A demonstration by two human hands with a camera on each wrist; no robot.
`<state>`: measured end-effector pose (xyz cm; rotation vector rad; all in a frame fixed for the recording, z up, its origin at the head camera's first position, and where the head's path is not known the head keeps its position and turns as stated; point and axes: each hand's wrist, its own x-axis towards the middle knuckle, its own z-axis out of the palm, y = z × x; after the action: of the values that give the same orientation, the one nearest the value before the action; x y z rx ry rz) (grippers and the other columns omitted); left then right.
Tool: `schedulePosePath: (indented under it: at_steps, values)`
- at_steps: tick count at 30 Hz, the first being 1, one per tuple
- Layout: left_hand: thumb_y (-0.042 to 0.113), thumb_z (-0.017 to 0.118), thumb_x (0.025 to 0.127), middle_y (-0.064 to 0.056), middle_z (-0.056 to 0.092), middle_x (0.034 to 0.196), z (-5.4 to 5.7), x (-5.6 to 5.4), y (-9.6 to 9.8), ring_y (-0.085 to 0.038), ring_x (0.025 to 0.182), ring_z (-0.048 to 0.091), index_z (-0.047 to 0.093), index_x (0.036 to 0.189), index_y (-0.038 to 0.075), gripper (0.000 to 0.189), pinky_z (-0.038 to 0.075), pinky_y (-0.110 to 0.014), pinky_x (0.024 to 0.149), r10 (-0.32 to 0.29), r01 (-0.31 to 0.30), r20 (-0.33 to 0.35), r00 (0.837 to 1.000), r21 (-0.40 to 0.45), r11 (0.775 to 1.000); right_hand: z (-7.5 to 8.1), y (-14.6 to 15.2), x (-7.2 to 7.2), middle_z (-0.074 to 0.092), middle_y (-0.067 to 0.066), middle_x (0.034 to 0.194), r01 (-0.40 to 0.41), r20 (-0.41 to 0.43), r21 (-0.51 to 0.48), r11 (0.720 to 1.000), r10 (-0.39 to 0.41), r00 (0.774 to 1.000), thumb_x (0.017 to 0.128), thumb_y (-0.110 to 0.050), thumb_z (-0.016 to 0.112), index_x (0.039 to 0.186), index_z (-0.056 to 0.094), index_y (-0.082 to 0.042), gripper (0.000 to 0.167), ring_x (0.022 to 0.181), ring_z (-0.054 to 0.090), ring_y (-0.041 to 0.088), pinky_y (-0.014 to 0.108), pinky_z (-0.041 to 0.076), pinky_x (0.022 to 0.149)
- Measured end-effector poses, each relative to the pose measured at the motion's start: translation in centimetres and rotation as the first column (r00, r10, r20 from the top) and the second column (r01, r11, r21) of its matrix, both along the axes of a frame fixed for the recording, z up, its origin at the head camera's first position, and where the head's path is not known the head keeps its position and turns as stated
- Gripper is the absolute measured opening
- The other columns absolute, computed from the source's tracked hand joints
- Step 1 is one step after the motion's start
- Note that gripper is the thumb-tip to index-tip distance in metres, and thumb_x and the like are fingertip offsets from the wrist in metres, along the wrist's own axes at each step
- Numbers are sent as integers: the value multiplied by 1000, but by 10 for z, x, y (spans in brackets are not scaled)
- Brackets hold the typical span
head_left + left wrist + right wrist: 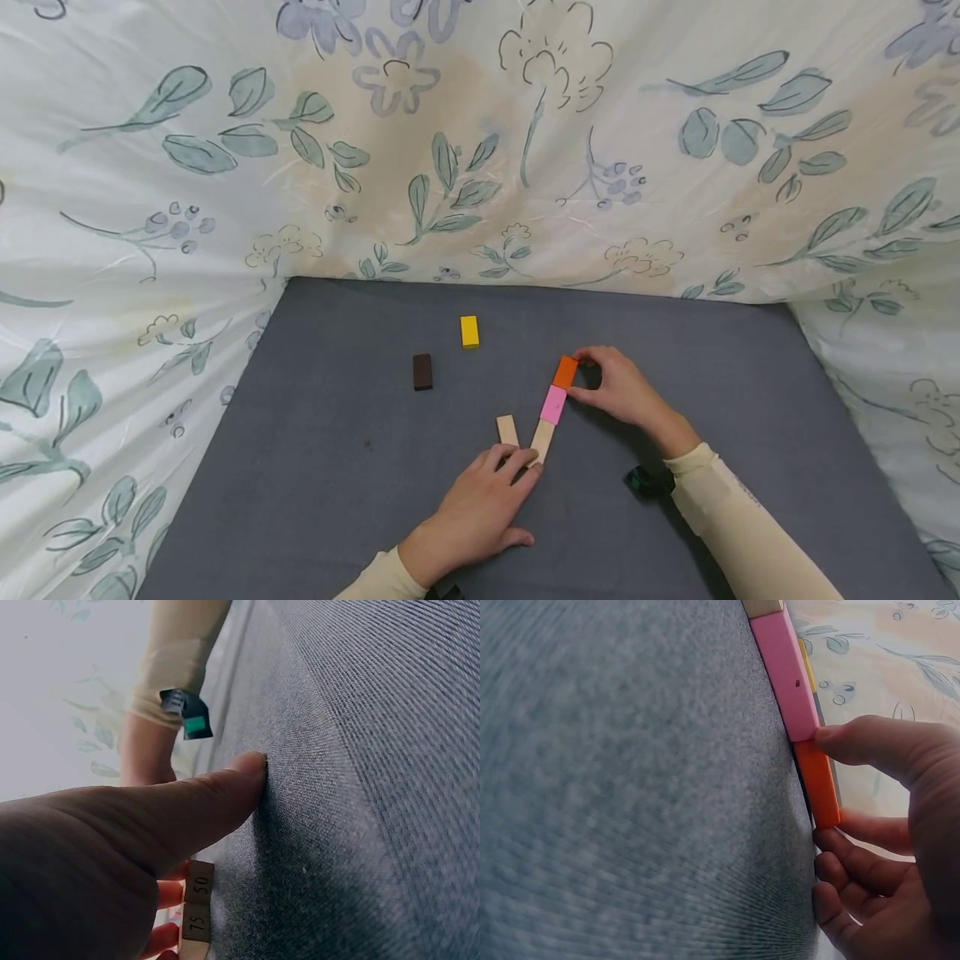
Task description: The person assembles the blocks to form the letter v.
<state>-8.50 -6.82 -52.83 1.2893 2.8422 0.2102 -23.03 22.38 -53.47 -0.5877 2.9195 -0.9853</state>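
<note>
A slanting row of small blocks lies on the grey cloth: an orange block point(566, 372) at the far end, a pink block point(553, 405) touching it, then a plain wooden block point(542, 440). My right hand point(626, 390) pinches the orange block, thumb near its joint with the pink one and forefinger at its far end. My left hand point(476, 504) lies with fingers extended over the near ends of the wooden block and another wooden block point(507, 430). In the left wrist view, wooden pieces marked 50 point(199, 883) and 75 point(196, 922) show beside its fingers.
A yellow block point(469, 332) and a dark brown block point(422, 372) lie apart, farther back and to the left. Floral fabric point(450, 167) hangs behind the grey surface point(315, 467) and along both sides. Black bands point(649, 482) sit at the wrists.
</note>
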Motion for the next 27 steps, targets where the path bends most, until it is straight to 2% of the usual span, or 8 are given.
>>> schedulePosePath:
  at_steps: [10, 20, 27]
  values:
    - [68, 86, 84, -2, 50, 157, -1, 0, 1, -22, 137, 47, 60, 154, 17, 90, 47, -40, 115, 2, -2, 6, 1000, -12, 1000, -2, 3, -1, 70, 15, 119, -17, -15, -7, 1000, 16, 1000, 88, -22, 94, 131, 71, 0, 54, 107, 62, 33, 57, 54, 97]
    - [69, 86, 83, -3, 51, 156, -2, -2, 1, -22, 137, 47, 61, 153, 17, 90, 47, -40, 114, -5, 5, -22, 1000, -7, 1000, -3, 4, -1, 70, 16, 122, -8, -10, -16, 1000, 8, 1000, 89, -22, 93, 133, 71, 0, 55, 109, 63, 34, 58, 54, 98]
    - [69, 85, 83, -3, 50, 157, -2, -2, 1, -23, 137, 47, 60, 153, 17, 90, 47, -40, 114, -5, 5, -9, 1000, -13, 1000, -4, 4, -2, 70, 13, 120, -19, -14, -9, 1000, 18, 1000, 89, -19, 92, 135, 72, -2, 53, 108, 62, 33, 56, 53, 95]
